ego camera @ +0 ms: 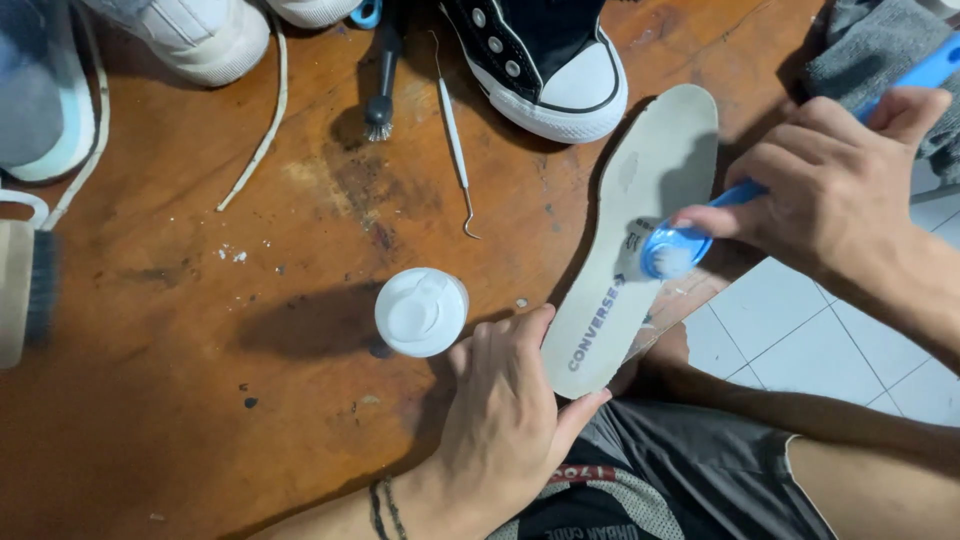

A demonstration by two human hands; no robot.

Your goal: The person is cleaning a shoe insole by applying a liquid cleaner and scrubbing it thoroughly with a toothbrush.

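Left hand (505, 415): clenched on the near end of the insole (630, 240), thumb at its edge, fingers curled over the counter (180, 400) beside it.
Right hand (835, 185): closed around the blue handle of the brush (680, 250), whose round head is pressed onto the middle of the insole.
Insole: a pale grey insole, laid slanting over the counter's edge, its heel end held under the left grip, its toe end stretched away past the right grip.
Jar (421, 311): a small white round jar, set on the counter just beside the left hand's fingers, on the side away from the insole.
Pick (455, 135): a thin metal hooked tool, laid well beyond the left grip.
Small brush (383, 85): a dark-handled brush, placed next to the pick.
Black shoe (545, 60): stood just past the insole's toe end.
White shoe (190, 35): seen far beyond the left grip.
Grey cloth (880, 45): bunched behind the right hand.
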